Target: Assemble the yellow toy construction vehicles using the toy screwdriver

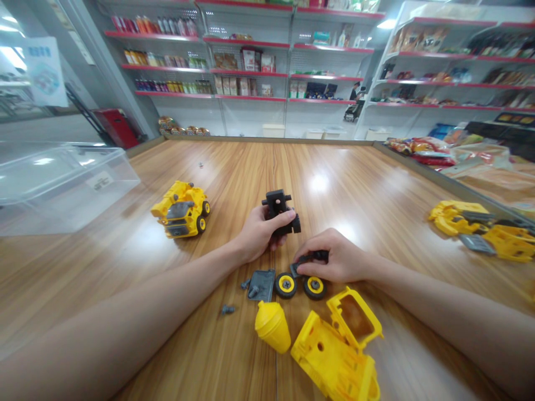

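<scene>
My left hand (pixel 267 229) grips a black toy truck chassis (pixel 276 205) above the middle of the table, thumb across its face. Just to the right and nearer, my right hand (pixel 330 257) has its fingers closed on a small dark grey toy part (pixel 296 269), mostly hidden by the fingers. Two yellow-hubbed toy wheels (pixel 286 284) lie right below that hand. Beside them is a flat grey panel (pixel 261 285) with grey screws on and around it; one loose screw (pixel 228 309) lies further left. Closer to me are a yellow mixer drum (pixel 272 327) and yellow truck body parts (pixel 334 356).
An assembled yellow toy truck (pixel 182 210) stands on the table's left side, near a clear plastic box (pixel 62 189). More yellow toy vehicle pieces (pixel 485 228) lie at the right. Packaged goods (pixel 434 150) sit beyond the right edge, and stocked shelves (pixel 246 72) line the back.
</scene>
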{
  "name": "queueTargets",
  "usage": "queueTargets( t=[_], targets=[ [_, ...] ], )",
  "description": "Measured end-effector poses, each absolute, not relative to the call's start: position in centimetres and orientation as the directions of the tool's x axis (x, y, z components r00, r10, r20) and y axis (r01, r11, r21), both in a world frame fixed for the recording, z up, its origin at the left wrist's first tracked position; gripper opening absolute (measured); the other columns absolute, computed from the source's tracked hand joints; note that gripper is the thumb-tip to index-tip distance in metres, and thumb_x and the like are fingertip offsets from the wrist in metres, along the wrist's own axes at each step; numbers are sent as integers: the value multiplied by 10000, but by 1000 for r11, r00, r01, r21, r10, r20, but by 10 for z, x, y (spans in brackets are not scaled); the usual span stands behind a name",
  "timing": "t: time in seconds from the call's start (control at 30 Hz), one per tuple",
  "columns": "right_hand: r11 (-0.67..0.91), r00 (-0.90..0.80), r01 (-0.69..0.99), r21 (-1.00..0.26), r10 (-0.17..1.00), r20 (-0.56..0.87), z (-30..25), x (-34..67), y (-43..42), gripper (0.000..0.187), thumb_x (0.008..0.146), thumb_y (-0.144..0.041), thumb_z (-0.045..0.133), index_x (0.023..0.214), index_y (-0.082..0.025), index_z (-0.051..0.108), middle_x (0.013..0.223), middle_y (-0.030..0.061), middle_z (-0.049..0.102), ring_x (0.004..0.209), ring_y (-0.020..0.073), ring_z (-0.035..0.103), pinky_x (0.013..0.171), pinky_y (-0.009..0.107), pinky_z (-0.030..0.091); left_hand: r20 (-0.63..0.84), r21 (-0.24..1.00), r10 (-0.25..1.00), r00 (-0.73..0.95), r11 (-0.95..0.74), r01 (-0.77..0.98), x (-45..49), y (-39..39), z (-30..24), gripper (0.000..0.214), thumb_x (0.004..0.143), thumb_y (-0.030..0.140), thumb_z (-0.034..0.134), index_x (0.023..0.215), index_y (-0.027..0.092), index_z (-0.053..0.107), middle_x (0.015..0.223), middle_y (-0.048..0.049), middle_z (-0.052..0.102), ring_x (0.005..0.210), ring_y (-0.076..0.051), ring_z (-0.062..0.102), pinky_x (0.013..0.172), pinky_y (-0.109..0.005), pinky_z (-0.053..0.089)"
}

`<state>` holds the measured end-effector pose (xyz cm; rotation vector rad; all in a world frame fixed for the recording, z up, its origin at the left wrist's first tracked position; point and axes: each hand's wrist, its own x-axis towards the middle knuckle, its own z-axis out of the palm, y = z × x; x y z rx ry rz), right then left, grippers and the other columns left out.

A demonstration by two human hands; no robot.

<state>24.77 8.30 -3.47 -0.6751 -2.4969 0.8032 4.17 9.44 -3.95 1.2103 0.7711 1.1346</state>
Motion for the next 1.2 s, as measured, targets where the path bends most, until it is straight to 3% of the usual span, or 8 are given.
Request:
queueTargets(
  t=[0.17,0.3,0.43,0.57,0.7,0.93,1.07,1.2],
  targets=[
    [692,-750,313,-651,601,278,-36,249,83,241,825,-343,703,964,-147,706,666,-6,633,538,77,509,526,194,401,110,969,950,292,-37,-245,42,95,-40,336,808,427,701,941,152,560,708,-19,608,405,-85,515,284,-167,337],
    [630,-810,200,-750,537,235,-34,253,85,404,647,-394,849,876,-123,656,597,-53,511,470,49,380,431,183,300,96,967,957,272,-25,-253,43,94,-39,361,806,454,692,955,154,555,718,-20,609,399,-86,512,276,-171,330],
    [643,-853,160,-749,471,222,-31,254,88,492,538,-387,905,866,-126,650,574,-78,464,480,42,364,444,176,287,84,960,960,267,-6,-280,43,94,-36,364,834,483,639,974,156,562,711,-18,603,391,-96,517,266,-174,310],
    [694,-877,198,-692,441,191,-31,253,88,422,617,-400,865,865,-124,663,567,-67,483,480,48,396,457,180,301,67,938,957,281,36,-346,43,94,-35,370,866,515,564,971,160,570,685,-11,592,396,-113,533,261,-183,316],
    [760,-853,210,-615,451,265,-34,253,88,366,725,-433,787,867,-116,674,581,-38,525,486,62,440,473,192,322,50,931,968,247,44,-362,43,95,-35,372,847,501,592,962,148,574,694,-19,597,475,-137,578,284,-202,399],
    [847,-872,187,-497,376,313,-33,256,89,426,679,-473,802,902,-132,679,675,4,614,563,95,509,537,222,375,102,921,956,276,14,-388,41,96,-33,359,875,421,570,1159,240,443,853,-19,631,448,-164,619,276,-228,418],
    [847,-813,257,-466,450,370,-32,255,85,301,760,-415,738,873,-142,683,683,13,646,578,101,554,554,220,410,104,922,947,303,22,-387,40,95,-33,334,869,390,578,1126,220,448,865,-39,640,497,-201,659,313,-253,465],
    [754,-555,431,-495,654,514,-36,252,88,163,812,-313,684,863,-158,692,716,8,672,590,97,574,575,211,444,93,932,944,315,28,-362,40,94,-33,321,856,374,603,1094,196,481,861,-51,647,562,-199,664,359,-272,512]
  ],
)
